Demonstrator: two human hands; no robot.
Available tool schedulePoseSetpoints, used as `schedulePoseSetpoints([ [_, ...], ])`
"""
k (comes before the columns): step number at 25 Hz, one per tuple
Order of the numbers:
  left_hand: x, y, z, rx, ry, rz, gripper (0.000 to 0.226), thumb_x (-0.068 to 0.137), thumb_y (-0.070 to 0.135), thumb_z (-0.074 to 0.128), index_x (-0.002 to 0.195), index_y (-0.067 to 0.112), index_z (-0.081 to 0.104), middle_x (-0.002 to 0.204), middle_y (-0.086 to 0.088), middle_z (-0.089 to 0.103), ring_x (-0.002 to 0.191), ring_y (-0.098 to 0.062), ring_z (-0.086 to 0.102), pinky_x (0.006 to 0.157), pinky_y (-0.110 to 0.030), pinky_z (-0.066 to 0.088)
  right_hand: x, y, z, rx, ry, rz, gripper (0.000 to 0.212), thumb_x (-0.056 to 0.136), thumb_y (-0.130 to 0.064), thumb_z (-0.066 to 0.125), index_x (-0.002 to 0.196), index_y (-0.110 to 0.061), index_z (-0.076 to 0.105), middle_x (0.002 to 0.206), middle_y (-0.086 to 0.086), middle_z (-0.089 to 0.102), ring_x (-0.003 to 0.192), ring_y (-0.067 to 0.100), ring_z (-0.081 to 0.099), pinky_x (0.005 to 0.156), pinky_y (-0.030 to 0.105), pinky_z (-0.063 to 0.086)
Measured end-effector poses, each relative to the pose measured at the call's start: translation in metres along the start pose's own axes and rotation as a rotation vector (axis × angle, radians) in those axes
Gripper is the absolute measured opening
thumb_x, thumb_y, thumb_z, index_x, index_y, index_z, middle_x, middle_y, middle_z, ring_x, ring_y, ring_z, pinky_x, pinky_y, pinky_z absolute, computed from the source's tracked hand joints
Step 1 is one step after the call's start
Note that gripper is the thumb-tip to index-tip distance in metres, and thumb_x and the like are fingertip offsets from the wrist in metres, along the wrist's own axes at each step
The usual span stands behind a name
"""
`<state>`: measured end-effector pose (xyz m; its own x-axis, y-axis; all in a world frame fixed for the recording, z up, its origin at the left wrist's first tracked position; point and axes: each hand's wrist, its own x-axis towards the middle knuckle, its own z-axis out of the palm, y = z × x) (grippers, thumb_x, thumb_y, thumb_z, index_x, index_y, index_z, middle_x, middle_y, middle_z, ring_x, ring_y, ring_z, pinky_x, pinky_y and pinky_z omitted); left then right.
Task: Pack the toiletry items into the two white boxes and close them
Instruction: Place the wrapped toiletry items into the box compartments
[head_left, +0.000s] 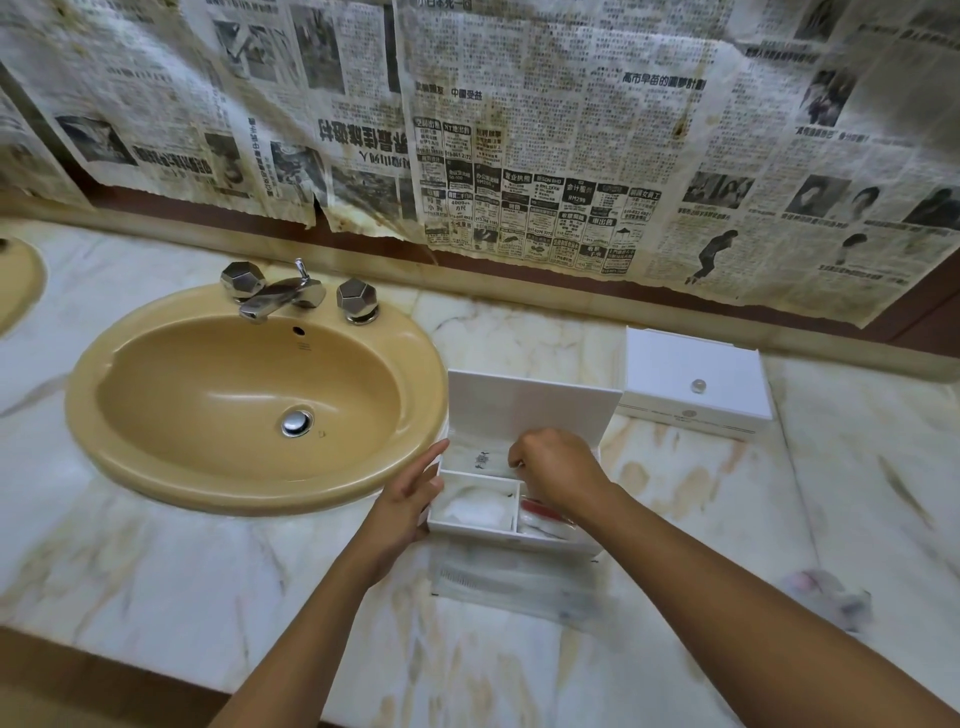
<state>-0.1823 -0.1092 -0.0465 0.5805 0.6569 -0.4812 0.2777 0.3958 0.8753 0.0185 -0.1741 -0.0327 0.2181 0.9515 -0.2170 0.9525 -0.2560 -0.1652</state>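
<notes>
1. the open white box (470, 526) stands at 3 o'clock of the sink (254, 400); its raised lid can fall on the right hand (558, 475) if the box is pushed.
2. the left hand (410, 496), fingers straight, rests on the box's left wall; if it slips, the box slides.
3. the right hand's fingers are curled inside the box; what they grip, i cannot tell.
4. count: two white boxes, the closed box (693, 384) at 1 o'clock of the open one; one clear packet (498, 584) at 6 o'clock, not yet packed.
</notes>
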Motion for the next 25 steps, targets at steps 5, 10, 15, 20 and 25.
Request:
schedulePoseSetpoints([
  [5, 0.000, 0.001, 0.000, 0.016, 0.003, 0.000, 0.040, 0.106, 0.028, 0.049, 0.137, 0.053, 0.048, 0.153, 0.011, 0.040, 0.146, -0.009, 0.034, 0.098, -0.037, 0.039, 0.003, 0.000, -0.002, 0.061, -0.046, -0.078, 0.027, 0.064, 0.005, 0.053, 0.054, -0.012, 0.035, 0.060, 0.007, 0.036, 0.061, 0.026, 0.034, 0.047, 0.027, 0.021],
  [10, -0.002, 0.001, 0.001, 0.011, 0.003, -0.002, 0.041, 0.106, 0.026, 0.049, 0.138, 0.052, 0.049, 0.147, 0.014, 0.041, 0.146, -0.010, 0.034, 0.096, -0.037, 0.040, 0.011, 0.004, -0.001, 0.246, -0.151, -0.001, 0.023, 0.081, -0.008, 0.053, 0.062, -0.012, 0.066, 0.065, 0.011, 0.058, 0.063, 0.028, 0.050, 0.060, 0.029, 0.043],
  [15, -0.002, 0.001, 0.001, 0.010, 0.001, 0.019, 0.039, 0.105, 0.028, 0.049, 0.135, 0.054, 0.050, 0.151, 0.014, 0.040, 0.145, -0.007, 0.033, 0.098, -0.038, 0.039, -0.015, -0.015, -0.009, 0.295, -0.051, 0.087, 0.051, 0.096, -0.049, 0.038, 0.053, -0.022, 0.038, 0.059, -0.003, 0.046, 0.063, 0.022, 0.045, 0.058, 0.032, 0.035],
  [20, -0.003, 0.001, 0.002, 0.026, 0.006, 0.014, 0.040, 0.106, 0.028, 0.048, 0.135, 0.055, 0.050, 0.152, 0.011, 0.040, 0.145, -0.011, 0.035, 0.095, -0.037, 0.040, -0.031, -0.024, 0.000, 0.363, -0.142, 0.114, 0.055, 0.093, -0.065, 0.021, 0.062, -0.027, 0.046, 0.073, -0.002, 0.056, 0.077, 0.022, 0.053, 0.069, 0.037, 0.044],
  [25, -0.004, 0.001, 0.002, 0.023, 0.005, 0.010, 0.041, 0.107, 0.027, 0.047, 0.137, 0.054, 0.050, 0.158, 0.007, 0.037, 0.143, -0.012, 0.038, 0.094, -0.037, 0.041, -0.066, -0.028, 0.007, 0.384, 0.263, 0.087, 0.024, 0.093, -0.038, 0.052, 0.103, -0.023, 0.067, 0.099, -0.001, 0.065, 0.096, 0.020, 0.057, 0.083, 0.035, 0.047],
])
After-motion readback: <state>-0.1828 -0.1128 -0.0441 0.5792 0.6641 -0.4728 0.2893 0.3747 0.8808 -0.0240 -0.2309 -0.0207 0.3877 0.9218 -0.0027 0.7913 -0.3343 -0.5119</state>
